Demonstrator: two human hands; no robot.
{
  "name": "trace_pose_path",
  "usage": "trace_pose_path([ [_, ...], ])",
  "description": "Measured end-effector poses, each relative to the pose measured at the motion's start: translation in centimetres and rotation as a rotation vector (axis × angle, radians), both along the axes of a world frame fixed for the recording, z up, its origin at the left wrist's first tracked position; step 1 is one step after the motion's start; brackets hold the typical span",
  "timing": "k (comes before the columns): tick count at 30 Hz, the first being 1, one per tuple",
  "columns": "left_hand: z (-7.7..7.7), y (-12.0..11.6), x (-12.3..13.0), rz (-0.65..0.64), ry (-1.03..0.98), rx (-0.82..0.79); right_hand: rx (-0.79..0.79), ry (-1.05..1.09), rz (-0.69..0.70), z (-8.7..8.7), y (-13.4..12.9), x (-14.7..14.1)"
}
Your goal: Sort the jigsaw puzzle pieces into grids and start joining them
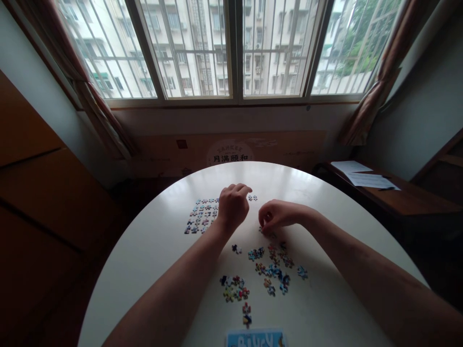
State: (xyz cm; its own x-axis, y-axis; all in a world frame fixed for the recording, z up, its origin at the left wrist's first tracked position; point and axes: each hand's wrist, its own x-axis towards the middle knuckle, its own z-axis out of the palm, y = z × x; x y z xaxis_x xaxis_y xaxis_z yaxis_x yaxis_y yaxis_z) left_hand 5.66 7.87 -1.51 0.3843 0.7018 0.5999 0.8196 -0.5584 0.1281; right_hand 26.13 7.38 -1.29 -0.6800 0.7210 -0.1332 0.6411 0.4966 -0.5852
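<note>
The right hand (279,213) is right of the frame's centre, with its fingertips drawn close together over a small puzzle piece (261,229); the piece lies at the lower left of that hand, just under the fingertips, and whether they pinch it or only touch it I cannot tell; it is too small and covered to show which way it points or its long axis.

The left hand (233,206) is just above the frame's centre with curled fingers; I cannot tell whether it holds anything; the puzzle rows (198,216) sit to its left, running left to right, and a pair of pieces (252,198) lies just to its right; loose pieces (275,271) spread over the white table (152,270) at lower centre, above a blue printed item (256,338) at the bottom edge.
</note>
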Motion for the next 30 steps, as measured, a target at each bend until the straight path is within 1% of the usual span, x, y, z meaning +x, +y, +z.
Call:
trace_pose_path([
  [2,0.3,-0.3,-0.1,-0.023,-0.024,0.042,0.033,-0.017,-0.026,0.0,0.2,0.4],
  [4,1.1,-0.8,-0.1,-0.038,-0.063,0.102,0.076,-0.030,-0.064,-0.2,0.8,1.2],
  [6,2.8,-1.4,-0.2,-0.058,-0.141,0.198,0.135,-0.044,-0.136,-0.6,1.4,2.1],
  [10,7.4,-3.5,-0.7,-0.144,-0.389,0.397,0.324,-0.089,-0.357,-1.7,2.2,3.1],
  [11,8.2,-4.2,-1.1,-0.173,-0.440,0.415,0.366,-0.103,-0.397,-1.9,2.3,3.2],
  [12,8.7,-4.9,-1.5,-0.211,-0.458,0.414,0.401,-0.116,-0.423,-2.1,2.3,3.1],
  [13,8.8,-5.6,-2.1,-0.253,-0.440,0.397,0.430,-0.127,-0.437,-2.2,2.2,3.1],
  [14,8.5,-6.3,-2.8,-0.289,-0.391,0.361,0.453,-0.137,-0.440,-2.2,2.2,2.9],
  [15,7.9,-6.9,-3.5,-0.331,-0.311,0.313,0.474,-0.147,-0.434,-2.2,2.1,2.8],
  [18,5.0,-8.4,-5.7,-0.454,-0.075,0.184,0.531,-0.170,-0.404,-1.9,1.7,2.3],
  [19,4.1,-8.8,-6.3,-0.478,-0.032,0.152,0.548,-0.176,-0.398,-1.9,1.7,2.1],
  [20,3.3,-9.0,-6.7,-0.488,-0.030,0.122,0.565,-0.180,-0.398,-1.9,1.6,1.9],
  [22,2.2,-9.3,-7.2,-0.502,-0.046,0.054,0.594,-0.185,-0.415,-2.2,1.6,1.5],
  [24,1.8,-9.3,-7.2,-0.511,-0.072,0.005,0.616,-0.187,-0.448,-2.7,1.7,1.1],
  [27,1.8,-9.1,-7.1,-0.541,-0.102,-0.033,0.640,-0.186,-0.492,-3.5,1.9,0.7],
  [30,1.6,-8.9,-7.2,-0.576,-0.120,-0.075,0.654,-0.179,-0.498,-3.9,2.0,0.7],
])
